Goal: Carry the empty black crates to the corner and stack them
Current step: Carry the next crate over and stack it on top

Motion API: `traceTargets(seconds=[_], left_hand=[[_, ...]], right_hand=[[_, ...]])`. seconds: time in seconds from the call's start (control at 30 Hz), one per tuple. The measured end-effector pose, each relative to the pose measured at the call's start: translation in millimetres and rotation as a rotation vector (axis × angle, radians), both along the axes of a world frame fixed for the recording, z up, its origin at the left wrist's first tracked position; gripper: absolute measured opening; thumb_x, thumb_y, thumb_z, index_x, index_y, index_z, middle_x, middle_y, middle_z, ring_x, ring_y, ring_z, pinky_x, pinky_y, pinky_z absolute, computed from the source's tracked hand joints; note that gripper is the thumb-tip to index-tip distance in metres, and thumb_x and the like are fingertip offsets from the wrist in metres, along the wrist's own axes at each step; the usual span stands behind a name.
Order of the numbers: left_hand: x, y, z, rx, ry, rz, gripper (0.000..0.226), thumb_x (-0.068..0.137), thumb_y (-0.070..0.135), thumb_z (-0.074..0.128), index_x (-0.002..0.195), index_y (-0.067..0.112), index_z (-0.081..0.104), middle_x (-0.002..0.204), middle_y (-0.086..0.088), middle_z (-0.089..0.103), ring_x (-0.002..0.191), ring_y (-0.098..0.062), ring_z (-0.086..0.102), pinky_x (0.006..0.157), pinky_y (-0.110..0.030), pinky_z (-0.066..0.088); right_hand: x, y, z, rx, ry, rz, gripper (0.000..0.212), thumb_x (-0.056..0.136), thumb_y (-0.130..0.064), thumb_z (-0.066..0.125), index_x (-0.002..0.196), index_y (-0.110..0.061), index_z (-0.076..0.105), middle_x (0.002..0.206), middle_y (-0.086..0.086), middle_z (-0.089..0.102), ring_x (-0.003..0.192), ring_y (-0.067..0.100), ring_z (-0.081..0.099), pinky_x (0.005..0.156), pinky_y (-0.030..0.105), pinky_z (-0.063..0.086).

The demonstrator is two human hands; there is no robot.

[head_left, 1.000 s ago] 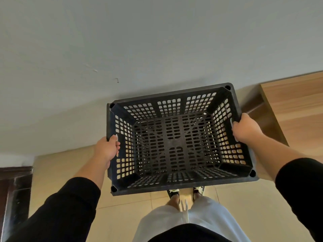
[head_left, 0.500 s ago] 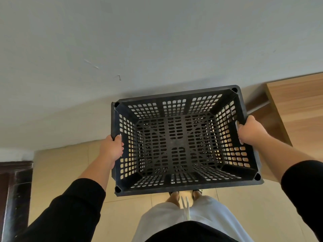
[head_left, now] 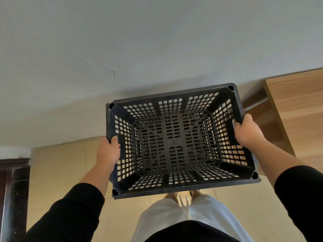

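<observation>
I am holding the black plastic crate with lots of little holes (head_left: 176,142) up in front of me, over the tan tiled floor (head_left: 57,172). My left hand (head_left: 108,151) is wrapped tight around the crate's left rim, and my right hand (head_left: 246,131) is wrapped tight around its right rim. A moment ago the crate sat a bit more to the left. Now it has slid over toward the brown wooden cabinet (head_left: 297,109), and it looks lower and closer to the grey wall (head_left: 157,41) behind it. I think that means I am nearly at the corner where the crates go.

The crate is empty. I can see right through the holes in its bottom to the floor, and my feet peek out under its near edge. I do not see any other crate here yet, so this one may be the first to go down.
</observation>
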State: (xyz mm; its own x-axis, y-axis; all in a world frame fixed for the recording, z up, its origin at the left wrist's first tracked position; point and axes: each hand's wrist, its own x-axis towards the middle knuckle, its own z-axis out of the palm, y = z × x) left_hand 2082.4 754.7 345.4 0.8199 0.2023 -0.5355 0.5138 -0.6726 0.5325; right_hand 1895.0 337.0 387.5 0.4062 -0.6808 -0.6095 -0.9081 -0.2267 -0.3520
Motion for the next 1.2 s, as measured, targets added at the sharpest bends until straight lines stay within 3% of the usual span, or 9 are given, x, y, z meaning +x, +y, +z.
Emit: traceTargets(seconds=[0.33, 0.43, 0.53, 0.6, 0.7, 0.8, 0.93, 1.2], left_hand=[[-10, -7, 8, 0.087, -0.035, -0.022, 0.034, 0.113, 0.041, 0.043, 0.124, 0.013, 0.058, 0.102, -0.006, 0.071, 0.077, -0.020, 0.064, 0.066, -0.036, 0.054], [-7, -9, 12, 0.066, -0.023, -0.034, 0.034, 0.113, 0.038, 0.044, 0.130, 0.012, 0.056, 0.107, -0.007, 0.071, 0.084, -0.020, 0.066, 0.064, -0.031, 0.049], [-4, -11, 17, 0.101, 0.016, -0.072, 0.037, 0.114, 0.036, 0.043, 0.137, 0.009, 0.051, 0.117, -0.012, 0.068, 0.091, -0.025, 0.064, 0.071, -0.036, 0.048], [-2, -13, 22, 0.146, 0.058, -0.099, 0.039, 0.114, 0.034, 0.042, 0.144, 0.009, 0.041, 0.119, -0.015, 0.062, 0.087, -0.025, 0.060, 0.072, -0.041, 0.048], [-1, -19, 32, 0.176, 0.113, -0.124, 0.049, 0.112, 0.029, 0.047, 0.154, 0.010, 0.028, 0.133, -0.020, 0.058, 0.100, -0.033, 0.061, 0.081, -0.046, 0.052], [-6, -23, 41, 0.198, -0.005, -0.184, 0.060, 0.104, 0.028, 0.061, 0.156, 0.012, 0.034, 0.145, -0.019, 0.054, 0.122, -0.041, 0.060, 0.101, -0.056, 0.054], [-28, -39, 64, 0.320, -0.088, -0.279, 0.075, 0.098, 0.032, 0.066, 0.162, 0.016, 0.032, 0.157, -0.019, 0.041, 0.142, -0.042, 0.044, 0.115, -0.059, 0.042], [-82, -88, 88, 0.294, -0.146, -0.740, 0.053, 0.102, 0.034, 0.063, 0.152, 0.022, 0.052, 0.156, -0.007, 0.049, 0.141, -0.029, 0.047, 0.112, -0.052, 0.043]], right_hand=[[1, -2, -4, 0.017, -0.021, -0.003, 0.032, 0.110, -0.027, 0.048, 0.135, -0.008, 0.041, 0.110, 0.014, 0.062, 0.092, 0.030, 0.067, 0.068, 0.041, 0.057], [-3, -2, -5, -0.012, -0.049, 0.005, 0.030, 0.111, -0.026, 0.045, 0.134, -0.008, 0.041, 0.109, 0.014, 0.062, 0.088, 0.028, 0.065, 0.059, 0.035, 0.051], [-8, 1, -6, -0.038, -0.042, 0.003, 0.031, 0.111, -0.024, 0.044, 0.137, -0.008, 0.039, 0.107, 0.015, 0.063, 0.085, 0.029, 0.066, 0.057, 0.036, 0.051], [-6, 1, -4, -0.036, -0.003, 0.034, 0.034, 0.111, -0.019, 0.045, 0.141, -0.006, 0.036, 0.105, 0.016, 0.063, 0.086, 0.030, 0.067, 0.064, 0.041, 0.057], [0, -4, 3, 0.012, 0.080, 0.088, 0.046, 0.110, -0.015, 0.047, 0.149, -0.002, 0.027, 0.107, 0.017, 0.061, 0.090, 0.030, 0.066, 0.073, 0.042, 0.057], [-3, -11, 9, 0.076, 0.083, 0.088, 0.057, 0.107, -0.024, 0.053, 0.152, -0.003, 0.024, 0.120, 0.020, 0.060, 0.101, 0.035, 0.063, 0.082, 0.045, 0.054], [-20, -7, 15, 0.105, 0.095, 0.128, 0.072, 0.102, -0.030, 0.061, 0.159, -0.011, 0.021, 0.143, 0.023, 0.055, 0.117, 0.040, 0.063, 0.097, 0.053, 0.058], [-62, 16, 37, 0.035, 0.008, 0.176, 0.074, 0.098, -0.032, 0.059, 0.160, -0.016, 0.022, 0.152, 0.019, 0.047, 0.131, 0.043, 0.053, 0.105, 0.057, 0.052]])
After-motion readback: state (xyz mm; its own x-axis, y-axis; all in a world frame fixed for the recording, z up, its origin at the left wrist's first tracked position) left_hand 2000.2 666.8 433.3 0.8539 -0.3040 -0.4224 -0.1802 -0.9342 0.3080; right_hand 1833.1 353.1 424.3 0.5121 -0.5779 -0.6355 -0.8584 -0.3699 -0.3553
